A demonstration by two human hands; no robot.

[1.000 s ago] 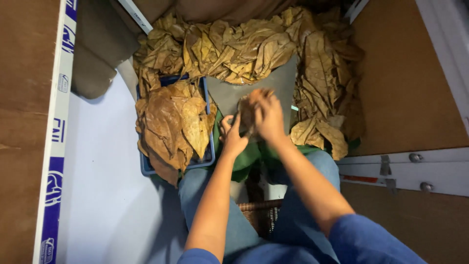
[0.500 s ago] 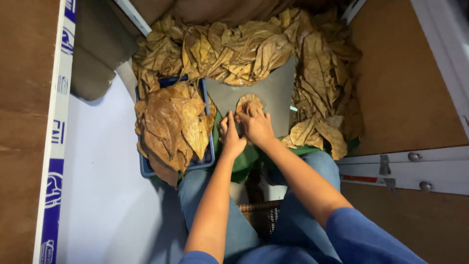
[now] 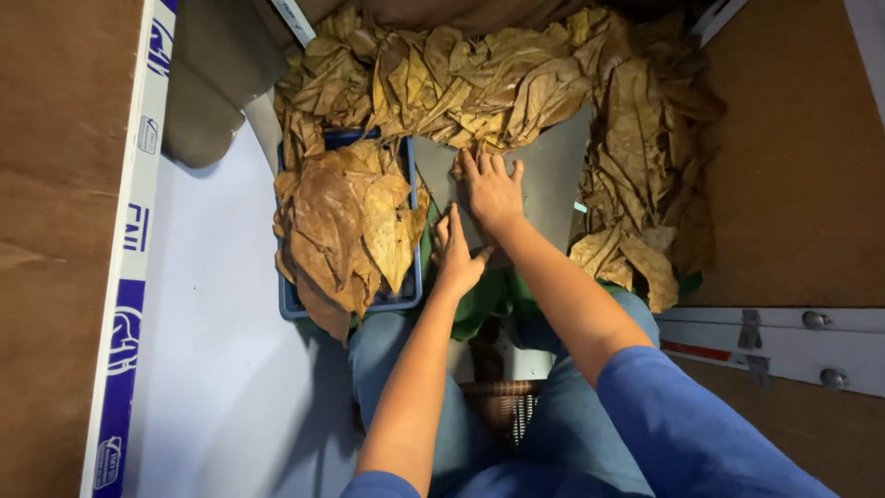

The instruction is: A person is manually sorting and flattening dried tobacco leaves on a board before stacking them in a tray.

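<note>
A grey board (image 3: 548, 184) lies across my lap, ringed by a heap of dry brown leaves (image 3: 479, 78). My right hand (image 3: 493, 192) rests flat on the board with its fingers spread, fingertips touching the near edge of the heap. My palm hides whatever is under it. My left hand (image 3: 456, 254) rests just behind it at the board's near left edge, fingers apart and holding nothing. To the left, a blue tray (image 3: 410, 295) carries a stack of flattened leaves (image 3: 346, 226).
More leaves (image 3: 645, 194) trail down the right side of the board. A green cloth (image 3: 493, 295) covers my knees, with a woven basket (image 3: 502, 401) between my legs. A white floor sheet (image 3: 221, 369) is at left, brown boards on both sides, and a white rail with bolts (image 3: 784, 337) at right.
A second ago both hands held a leaf up over the board. They lowered it onto the board, and now the right hand is flat and has slid forward to the heap.
</note>
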